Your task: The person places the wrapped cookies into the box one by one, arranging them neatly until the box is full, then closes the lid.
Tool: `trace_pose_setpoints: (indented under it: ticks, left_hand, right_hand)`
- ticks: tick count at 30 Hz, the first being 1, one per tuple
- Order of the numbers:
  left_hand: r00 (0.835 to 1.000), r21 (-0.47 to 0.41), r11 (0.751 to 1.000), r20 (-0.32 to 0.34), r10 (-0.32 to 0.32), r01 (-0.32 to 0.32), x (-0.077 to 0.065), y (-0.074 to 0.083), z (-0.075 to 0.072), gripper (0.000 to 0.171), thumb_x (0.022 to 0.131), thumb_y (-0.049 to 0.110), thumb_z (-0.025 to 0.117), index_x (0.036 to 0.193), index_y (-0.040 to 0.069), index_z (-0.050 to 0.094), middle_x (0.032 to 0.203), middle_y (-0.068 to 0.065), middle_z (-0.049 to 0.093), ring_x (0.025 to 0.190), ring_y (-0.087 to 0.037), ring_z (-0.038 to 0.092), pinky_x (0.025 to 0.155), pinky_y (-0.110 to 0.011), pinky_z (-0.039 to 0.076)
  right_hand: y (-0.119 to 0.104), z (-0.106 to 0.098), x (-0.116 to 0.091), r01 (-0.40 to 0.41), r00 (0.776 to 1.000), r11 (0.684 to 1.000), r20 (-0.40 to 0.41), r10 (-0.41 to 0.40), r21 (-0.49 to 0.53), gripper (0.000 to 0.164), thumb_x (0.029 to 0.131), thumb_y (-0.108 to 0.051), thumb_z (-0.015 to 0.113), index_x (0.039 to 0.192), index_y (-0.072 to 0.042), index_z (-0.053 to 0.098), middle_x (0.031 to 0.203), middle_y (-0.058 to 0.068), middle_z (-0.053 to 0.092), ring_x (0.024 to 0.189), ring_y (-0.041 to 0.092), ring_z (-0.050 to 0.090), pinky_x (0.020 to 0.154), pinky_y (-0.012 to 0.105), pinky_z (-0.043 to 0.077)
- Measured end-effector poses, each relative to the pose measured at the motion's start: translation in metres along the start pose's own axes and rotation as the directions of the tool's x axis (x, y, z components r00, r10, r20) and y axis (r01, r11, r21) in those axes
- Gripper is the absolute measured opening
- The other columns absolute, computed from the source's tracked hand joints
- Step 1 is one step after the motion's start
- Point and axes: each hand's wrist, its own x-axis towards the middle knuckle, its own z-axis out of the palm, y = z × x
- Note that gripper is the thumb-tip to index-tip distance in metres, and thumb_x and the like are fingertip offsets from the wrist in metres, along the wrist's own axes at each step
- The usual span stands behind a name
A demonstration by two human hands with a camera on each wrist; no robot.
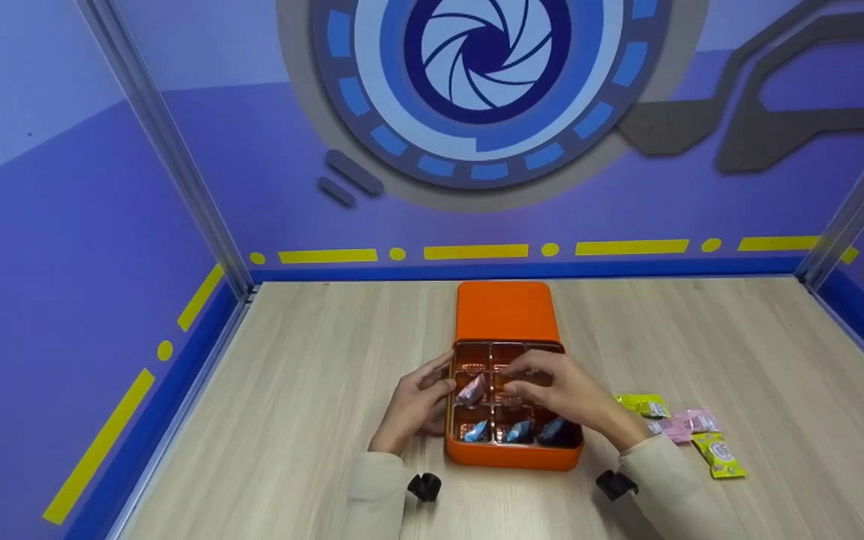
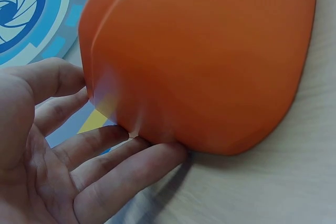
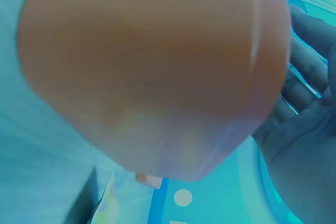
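Note:
An orange box point(image 1: 511, 455) stands on the table, its inside split into small compartments. My left hand point(image 1: 417, 401) rests its fingertips against the box's left wall, the thumb at the rim; the left wrist view shows these fingers fairly straight. Over the middle compartment is my right hand point(image 1: 571, 390), thumb and forefinger apart, with nothing visible between them. A pink-wrapped candy point(image 1: 471, 390) lies in the left middle compartment. Along the front row are a blue-wrapped candy point(image 1: 475, 431), another blue candy point(image 1: 519, 430) and a dark blue candy point(image 1: 553, 430). The right hand hides part of the compartments.
An orange lid point(image 1: 505, 311) lies directly behind the box. To the right, on the wooden table point(image 1: 312, 390), are a yellow packet point(image 1: 718, 455), another yellow packet point(image 1: 643, 405) and pink packets point(image 1: 694, 421). Printed panels point(image 1: 207, 165) enclose the back and sides.

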Motion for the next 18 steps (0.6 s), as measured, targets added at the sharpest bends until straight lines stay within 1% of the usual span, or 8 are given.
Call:
trace_pose_setpoints:
  ticks: [1, 4, 7, 8, 11, 12, 15, 18]
  left_hand:
    - [1.0, -0.002, 1.0, 0.0, -0.002, 0.002, 0.0, 0.0, 0.0, 0.053, 0.105, 0.013, 0.067, 0.157, 0.017, 0.056, 0.153, -0.019, 0.057, 0.135, -0.041, 0.058, 0.083, -0.054, 0.062]
    - [1.0, 0.004, 1.0, 0.005, 0.002, -0.002, -0.002, 0.002, 0.0, 0.052, 0.106, 0.014, 0.066, 0.157, 0.017, 0.056, 0.153, -0.018, 0.056, 0.136, -0.039, 0.057, 0.094, -0.053, 0.059]
    - [1.0, 0.013, 1.0, 0.007, 0.007, -0.007, -0.003, 0.003, 0.001, 0.052, 0.106, 0.014, 0.066, 0.157, 0.017, 0.056, 0.154, -0.017, 0.056, 0.137, -0.037, 0.057, 0.108, -0.053, 0.05]
    - [1.0, 0.014, 1.0, 0.007, 0.01, -0.01, -0.003, 0.003, 0.001, 0.052, 0.106, 0.014, 0.066, 0.157, 0.017, 0.056, 0.154, -0.017, 0.055, 0.137, -0.036, 0.057, 0.11, -0.053, 0.048]
    - [1.0, 0.018, 1.0, 0.003, 0.019, -0.019, -0.002, 0.002, 0.001, 0.052, 0.106, 0.013, 0.066, 0.157, 0.016, 0.056, 0.154, -0.017, 0.055, 0.138, -0.035, 0.057, 0.112, -0.052, 0.046]
    - [1.0, 0.02, 1.0, 0.002, 0.024, -0.024, -0.002, 0.002, 0.001, 0.052, 0.106, 0.012, 0.066, 0.157, 0.015, 0.056, 0.154, -0.018, 0.055, 0.137, -0.035, 0.057, 0.112, -0.052, 0.046]
    - [1.0, 0.018, 0.999, -0.002, 0.028, -0.028, 0.0, 0.0, 0.001, 0.051, 0.106, 0.011, 0.066, 0.156, 0.014, 0.057, 0.153, -0.018, 0.056, 0.136, -0.034, 0.058, 0.112, -0.05, 0.047]
    - [0.999, 0.02, 0.999, 0.002, 0.039, -0.039, 0.001, 0.0, 0.001, 0.052, 0.105, 0.01, 0.066, 0.156, 0.012, 0.056, 0.154, -0.019, 0.055, 0.136, -0.035, 0.058, 0.111, -0.049, 0.047]
  right_hand:
    - [0.0, -0.001, -0.002, -0.002, 1.0, 1.0, -0.006, 0.002, 0.0, 0.028, 0.102, -0.028, 0.074, 0.12, -0.007, 0.078, 0.116, 0.007, 0.076, 0.107, 0.02, 0.069, 0.096, 0.046, 0.057]
    - [0.001, -0.005, -0.008, -0.024, 1.0, 1.0, -0.02, 0.024, 0.0, 0.026, 0.102, -0.028, 0.075, 0.12, -0.01, 0.078, 0.117, 0.005, 0.076, 0.109, 0.019, 0.069, 0.098, 0.047, 0.056]
    - [0.002, -0.009, -0.013, -0.047, 0.998, 0.999, -0.033, 0.047, 0.003, 0.025, 0.102, -0.03, 0.074, 0.12, -0.013, 0.078, 0.118, 0.002, 0.075, 0.107, 0.018, 0.069, 0.095, 0.05, 0.057]
    - [0.003, -0.01, -0.015, -0.053, 0.998, 0.999, -0.04, 0.053, 0.003, 0.025, 0.102, -0.03, 0.074, 0.12, -0.014, 0.078, 0.118, 0.001, 0.075, 0.107, 0.017, 0.069, 0.095, 0.051, 0.057]
    - [0.004, -0.014, -0.02, -0.055, 0.997, 0.998, -0.062, 0.055, -0.009, 0.026, 0.102, -0.031, 0.073, 0.12, -0.012, 0.079, 0.117, -0.001, 0.075, 0.104, 0.016, 0.07, 0.092, 0.052, 0.059]
    - [0.005, -0.016, -0.022, -0.055, 0.996, 0.998, -0.069, 0.054, -0.013, 0.027, 0.102, -0.031, 0.074, 0.12, -0.011, 0.079, 0.116, -0.002, 0.076, 0.104, 0.016, 0.07, 0.092, 0.051, 0.059]
    - [0.006, -0.019, -0.026, -0.064, 0.994, 0.998, -0.09, 0.061, -0.022, 0.026, 0.102, -0.029, 0.074, 0.12, -0.01, 0.079, 0.115, -0.004, 0.076, 0.103, 0.016, 0.071, 0.091, 0.046, 0.06]
    - [0.008, -0.023, -0.03, -0.078, 0.991, 0.997, -0.113, 0.074, -0.028, 0.026, 0.102, -0.027, 0.074, 0.119, -0.01, 0.08, 0.115, -0.004, 0.076, 0.104, 0.017, 0.071, 0.091, 0.043, 0.061]
